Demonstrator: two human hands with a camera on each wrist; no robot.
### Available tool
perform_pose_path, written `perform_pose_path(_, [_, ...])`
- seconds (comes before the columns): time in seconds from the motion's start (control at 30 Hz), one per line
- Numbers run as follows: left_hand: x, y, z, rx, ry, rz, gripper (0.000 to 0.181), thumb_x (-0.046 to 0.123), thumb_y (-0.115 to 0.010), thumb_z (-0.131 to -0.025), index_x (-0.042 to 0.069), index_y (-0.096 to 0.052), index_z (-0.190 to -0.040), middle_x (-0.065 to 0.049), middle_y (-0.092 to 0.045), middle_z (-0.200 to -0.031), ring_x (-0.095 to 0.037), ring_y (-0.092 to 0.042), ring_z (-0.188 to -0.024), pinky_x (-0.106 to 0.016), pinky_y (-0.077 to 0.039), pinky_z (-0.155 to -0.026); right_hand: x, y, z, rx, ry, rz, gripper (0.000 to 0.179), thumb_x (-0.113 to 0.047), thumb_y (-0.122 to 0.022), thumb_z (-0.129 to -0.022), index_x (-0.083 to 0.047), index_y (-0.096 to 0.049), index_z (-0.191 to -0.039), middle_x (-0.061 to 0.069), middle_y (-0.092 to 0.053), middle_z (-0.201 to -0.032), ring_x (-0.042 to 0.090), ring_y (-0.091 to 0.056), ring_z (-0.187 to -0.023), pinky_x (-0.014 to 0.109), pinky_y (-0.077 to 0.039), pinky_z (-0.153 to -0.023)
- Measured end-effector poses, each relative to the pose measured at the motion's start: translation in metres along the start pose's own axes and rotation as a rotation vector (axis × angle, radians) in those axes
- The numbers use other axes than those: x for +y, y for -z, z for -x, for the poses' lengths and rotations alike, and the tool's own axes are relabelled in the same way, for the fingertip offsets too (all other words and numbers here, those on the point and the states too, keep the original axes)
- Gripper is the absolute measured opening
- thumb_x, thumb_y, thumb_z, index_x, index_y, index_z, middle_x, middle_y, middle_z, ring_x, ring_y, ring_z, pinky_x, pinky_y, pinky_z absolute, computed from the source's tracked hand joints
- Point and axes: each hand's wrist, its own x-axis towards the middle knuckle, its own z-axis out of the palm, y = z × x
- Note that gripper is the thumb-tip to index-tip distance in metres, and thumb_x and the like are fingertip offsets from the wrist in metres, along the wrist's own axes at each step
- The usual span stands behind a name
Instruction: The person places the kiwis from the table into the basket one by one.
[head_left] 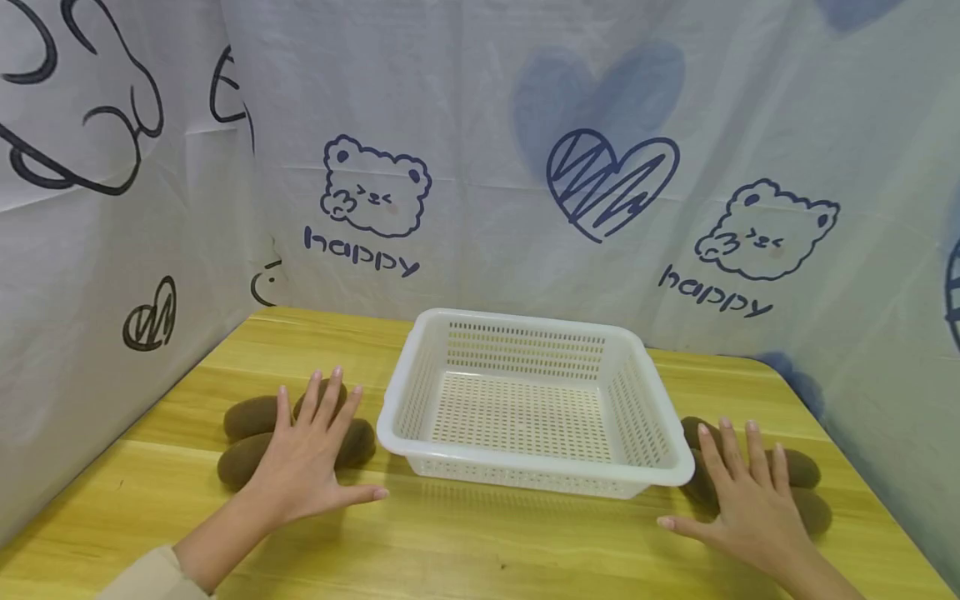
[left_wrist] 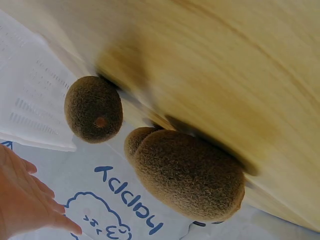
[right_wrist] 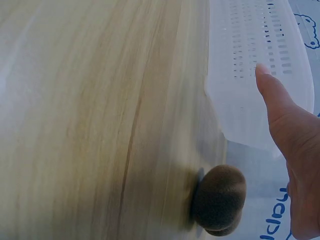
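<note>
Brown fuzzy kiwis lie in two groups on the table, one on each side of a white plastic basket. Over the left group, including a kiwi at its near edge, my left hand is spread with straight fingers. The left wrist view shows that hand raised above a round-ended kiwi and a larger kiwi. On the other side my right hand spreads over several kiwis, one kiwi showing past its edge. A kiwi appears below the right thumb. Neither hand grips anything.
The basket has perforated walls and floor, with nothing in it. It stands at the middle of the yellow wood-grain table. White cloth printed with bears and hearts hangs behind and along both sides.
</note>
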Motion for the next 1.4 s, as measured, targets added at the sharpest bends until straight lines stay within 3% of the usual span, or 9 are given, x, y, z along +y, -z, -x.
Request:
perform_pose_path(0.27, [-0.003,-0.001,0.003,0.035,-0.023,0.018,0.121,0.083,-0.053,-0.063,0.011,-0.011,-0.150,-0.023,-0.008,-0.154,-0.041,-0.003,-0.142,-0.071,-0.005,-0.107,0.000,0.001,0.001,-0.014,0.006,-0.025,0.121,-0.071,-0.061,-0.068,-0.003,-0.003,-0.149,0.021,0.012,-0.153,0.038,0.029,-0.136,0.051,0.032,-0.103])
perform_pose_path(0.5, [-0.010,0.002,0.008,-0.021,-0.015,0.036,0.119,0.083,-0.052,-0.064,0.010,-0.013,-0.150,-0.022,-0.009,-0.155,-0.042,-0.006,-0.142,-0.069,-0.011,-0.107,0.003,0.004,0.001,-0.021,0.031,-0.087,0.120,-0.066,-0.064,-0.071,-0.003,0.002,-0.149,0.022,0.015,-0.153,0.035,0.032,-0.135,0.049,0.033,-0.102])
perform_pose_path(0.6, [-0.019,0.005,0.011,-0.028,-0.011,0.058,0.117,0.080,-0.055,-0.064,0.008,-0.020,-0.148,-0.021,-0.017,-0.153,-0.043,-0.014,-0.140,-0.066,-0.016,-0.108,0.005,0.006,0.000,-0.018,0.074,-0.144,0.119,-0.060,-0.066,-0.072,-0.004,0.006,-0.148,0.022,0.014,-0.153,0.034,0.032,-0.136,0.049,0.031,-0.104])
perform_pose_path(0.77, [-0.039,0.007,0.018,0.051,-0.009,0.084,0.107,0.074,-0.065,-0.061,0.003,-0.042,-0.137,-0.021,-0.042,-0.139,-0.044,-0.038,-0.126,-0.062,-0.031,-0.102,0.007,0.013,-0.003,0.037,0.125,-0.192,0.119,-0.053,-0.070,-0.072,0.000,0.005,-0.148,0.027,0.007,-0.153,0.037,0.025,-0.138,0.045,0.029,-0.107])
perform_pose_path(0.9, [-0.056,0.005,0.027,0.092,-0.044,0.098,0.100,0.069,-0.070,-0.060,0.001,-0.049,-0.131,-0.021,-0.051,-0.128,-0.041,-0.049,-0.115,-0.059,-0.041,-0.092,0.004,0.019,-0.007,0.047,0.122,-0.250,0.117,-0.051,-0.070,-0.074,0.003,0.004,-0.147,0.025,0.008,-0.153,0.035,0.025,-0.139,0.056,0.019,-0.110])
perform_pose_path(1.03, [-0.070,0.001,0.036,0.121,-0.069,0.121,0.095,0.065,-0.074,-0.059,0.000,-0.054,-0.126,-0.020,-0.055,-0.122,-0.039,-0.054,-0.108,-0.057,-0.045,-0.086,-0.002,0.027,-0.013,0.038,0.122,-0.293,0.115,-0.050,-0.069,-0.075,0.001,0.004,-0.147,0.020,0.012,-0.154,0.033,0.025,-0.140,0.069,0.007,-0.106])
perform_pose_path(1.2, [-0.082,-0.001,0.046,0.139,-0.039,0.160,0.090,0.060,-0.078,-0.056,0.002,-0.056,-0.121,-0.018,-0.057,-0.118,-0.041,-0.057,-0.102,-0.057,-0.047,-0.082,-0.010,0.033,-0.022,0.031,0.147,-0.300,0.113,-0.050,-0.068,-0.077,0.000,0.005,-0.148,0.017,0.012,-0.155,0.033,0.020,-0.141,0.073,-0.008,-0.104])
perform_pose_path(1.4, [-0.093,-0.002,0.055,0.134,0.012,0.243,0.083,0.052,-0.082,-0.056,0.002,-0.057,-0.117,-0.018,-0.058,-0.115,-0.041,-0.056,-0.101,-0.057,-0.047,-0.080,-0.016,0.036,-0.032,0.005,0.155,-0.328,0.109,-0.049,-0.065,-0.079,0.001,0.004,-0.147,0.022,0.007,-0.155,0.036,0.013,-0.143,0.064,-0.004,-0.111])
